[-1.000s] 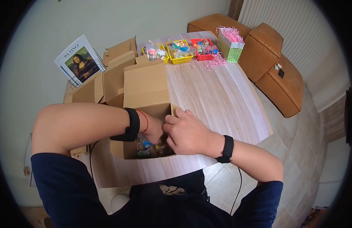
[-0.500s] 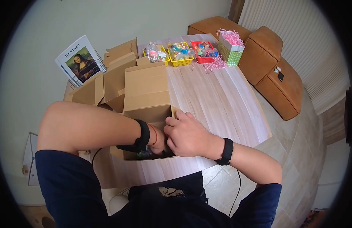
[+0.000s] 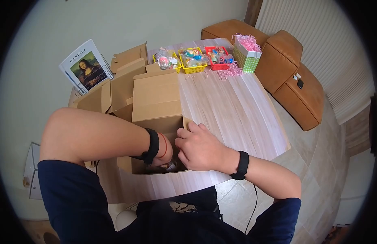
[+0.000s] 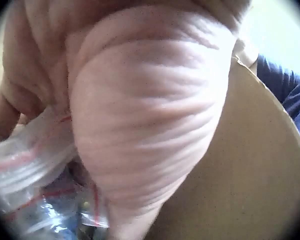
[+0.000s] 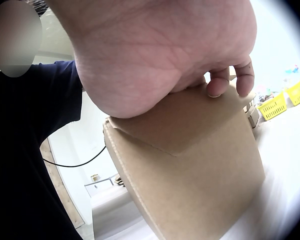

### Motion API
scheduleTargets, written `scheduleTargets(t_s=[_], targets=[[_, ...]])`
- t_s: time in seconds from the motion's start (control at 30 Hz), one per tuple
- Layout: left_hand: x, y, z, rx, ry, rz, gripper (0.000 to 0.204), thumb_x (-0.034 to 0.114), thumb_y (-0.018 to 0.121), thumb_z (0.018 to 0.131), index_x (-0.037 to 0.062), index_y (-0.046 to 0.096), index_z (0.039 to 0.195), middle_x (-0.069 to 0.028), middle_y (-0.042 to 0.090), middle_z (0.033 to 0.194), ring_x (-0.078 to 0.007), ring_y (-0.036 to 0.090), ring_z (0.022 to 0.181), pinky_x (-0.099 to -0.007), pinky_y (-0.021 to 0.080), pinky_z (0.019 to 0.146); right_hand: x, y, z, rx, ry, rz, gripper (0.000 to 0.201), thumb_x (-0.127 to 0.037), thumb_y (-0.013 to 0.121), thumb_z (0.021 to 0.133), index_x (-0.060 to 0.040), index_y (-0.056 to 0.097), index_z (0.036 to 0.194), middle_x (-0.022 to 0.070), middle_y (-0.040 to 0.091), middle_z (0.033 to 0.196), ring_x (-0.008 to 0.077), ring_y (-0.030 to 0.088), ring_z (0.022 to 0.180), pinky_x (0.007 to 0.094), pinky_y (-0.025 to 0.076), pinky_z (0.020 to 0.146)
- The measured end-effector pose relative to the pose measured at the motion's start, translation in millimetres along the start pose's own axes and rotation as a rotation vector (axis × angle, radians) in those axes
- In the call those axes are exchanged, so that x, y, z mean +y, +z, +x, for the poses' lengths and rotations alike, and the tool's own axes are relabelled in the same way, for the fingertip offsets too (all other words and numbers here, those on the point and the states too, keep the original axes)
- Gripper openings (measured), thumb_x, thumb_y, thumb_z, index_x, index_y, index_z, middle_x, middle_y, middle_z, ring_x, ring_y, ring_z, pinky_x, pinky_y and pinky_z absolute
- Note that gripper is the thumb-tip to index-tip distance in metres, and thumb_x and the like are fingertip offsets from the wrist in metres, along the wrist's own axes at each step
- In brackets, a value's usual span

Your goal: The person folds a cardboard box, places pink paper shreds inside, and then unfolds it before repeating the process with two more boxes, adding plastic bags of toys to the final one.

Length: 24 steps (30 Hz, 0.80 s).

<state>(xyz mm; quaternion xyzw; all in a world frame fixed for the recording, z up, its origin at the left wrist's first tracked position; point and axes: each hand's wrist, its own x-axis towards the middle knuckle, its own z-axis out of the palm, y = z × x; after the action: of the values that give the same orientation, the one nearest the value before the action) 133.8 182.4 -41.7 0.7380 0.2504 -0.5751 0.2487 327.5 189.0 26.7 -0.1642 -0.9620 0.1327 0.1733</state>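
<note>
An open cardboard box (image 3: 156, 123) stands at the table's near edge, its lid (image 3: 156, 92) folded back. My left hand (image 3: 163, 157) reaches down inside it, with the fingers mostly hidden in the head view. In the left wrist view, clear zip bags (image 4: 27, 165) with red seal lines lie against the finger side of that hand; I cannot tell whether the fingers grip one. Small bagged items (image 3: 170, 166) show beside the hand at the box's bottom. My right hand (image 3: 202, 148) holds the box's right side wall (image 5: 200, 170), fingers bent over its top edge.
Another open cardboard box (image 3: 122, 91) stands behind, on the left, near a wire rack with a Da Vinci book (image 3: 86, 67). Along the far edge are two yellow baskets (image 3: 193, 70) and a red basket (image 3: 219, 66) of bagged toys, plus a green checked bag (image 3: 247, 61) of pink shredded paper.
My left hand has gone deeper into the box and moved slightly within it, so the wrist strap now sits near the box's left side. The right hand stays on the box wall.
</note>
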Motion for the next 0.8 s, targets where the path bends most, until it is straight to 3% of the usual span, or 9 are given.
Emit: scheduleTargets(t_s=[0.17,0.33,0.4,0.47,0.57,0.8], targets=[[-6.8,3.4,6.9,0.000,0.049,0.096,0.039,0.027,0.075,0.085,0.0093,0.077,0.120,-0.0129,0.077,0.112,-0.0304,0.071,0.103,-0.0482,0.057,0.089,0.4,0.5,-1.2,-0.008,0.004,-0.004,0.013,-0.020,0.065,0.083,-0.0083,0.069,0.085,0.0077,0.060,0.096,0.0300,0.054,0.096,0.0436,0.045,0.082],[-11.5,-6.2,-7.8,0.149,0.184,0.033,0.045,0.032,0.077,0.086,0.0091,0.074,0.125,-0.0127,0.076,0.114,-0.0301,0.071,0.104,-0.0491,0.057,0.088,0.2,0.9,1.0,-0.014,0.000,0.003,0.012,-0.019,0.065,0.083,-0.0081,0.069,0.085,0.0080,0.060,0.095,0.0304,0.054,0.096,0.0440,0.046,0.083],[-19.5,-5.5,12.3,0.083,0.076,-0.234,0.051,0.033,0.080,0.083,0.0121,0.073,0.129,-0.0127,0.073,0.127,-0.0325,0.064,0.120,-0.0470,0.052,0.102,0.2,2.5,2.9,0.007,0.013,0.028,0.012,-0.019,0.065,0.082,-0.0078,0.069,0.085,0.0083,0.060,0.094,0.0309,0.055,0.095,0.0445,0.046,0.083],[-7.9,-24.7,-22.7,0.168,0.133,-0.221,0.052,0.034,0.079,0.085,0.0119,0.072,0.132,-0.0149,0.070,0.134,-0.0346,0.061,0.126,-0.0452,0.049,0.109,0.4,3.4,2.9,0.013,0.017,0.042,0.012,-0.018,0.065,0.082,-0.0076,0.069,0.085,0.0086,0.060,0.094,0.0314,0.055,0.095,0.0450,0.047,0.082],[6.8,-27.4,-43.9,0.211,0.212,-0.407,0.051,0.033,0.079,0.085,0.0093,0.073,0.130,-0.0169,0.070,0.133,-0.0346,0.062,0.125,-0.0438,0.049,0.108,1.0,3.9,2.0,0.013,0.006,0.052,0.011,-0.017,0.064,0.082,-0.0074,0.069,0.085,0.0090,0.060,0.094,0.0319,0.055,0.094,0.0454,0.047,0.082],[12.0,-24.2,-29.0,0.163,0.124,-0.331,0.048,0.035,0.076,0.090,0.0086,0.072,0.129,-0.0156,0.072,0.128,-0.0301,0.064,0.119,-0.0434,0.050,0.103,1.5,6.2,1.8,0.040,0.004,0.073,0.011,-0.017,0.063,0.083,-0.0077,0.070,0.084,0.0090,0.060,0.093,0.0320,0.055,0.092,0.0451,0.046,0.081]])
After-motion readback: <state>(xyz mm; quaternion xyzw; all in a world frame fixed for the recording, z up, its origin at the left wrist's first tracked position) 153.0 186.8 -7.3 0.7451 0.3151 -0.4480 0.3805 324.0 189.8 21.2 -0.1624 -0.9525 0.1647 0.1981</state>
